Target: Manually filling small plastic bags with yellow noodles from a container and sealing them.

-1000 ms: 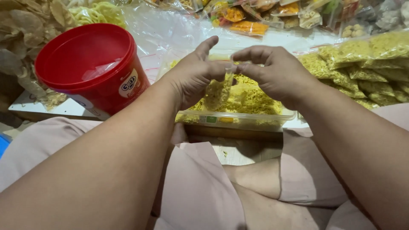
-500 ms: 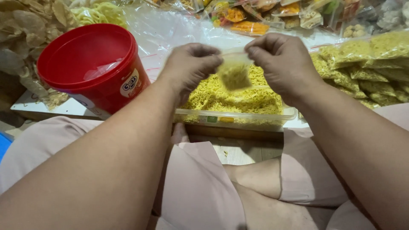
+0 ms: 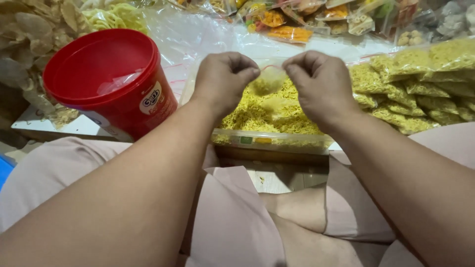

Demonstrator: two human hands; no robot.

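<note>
1. Hands: left hand and right hand, fingers pinched on small clear bag of yellow snack above tray
2. Risk: bag mouth may slip, so snack could spill near red tub

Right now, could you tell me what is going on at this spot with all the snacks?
A seated person holds a small clear bag of yellow crumbly snack between both hands, the left hand and right hand pinching its top corners. The bag hangs over a clear tray heaped with the same yellow snack. A red tub stands to the left, and filled bags of the snack lie stacked to the right.
</note>
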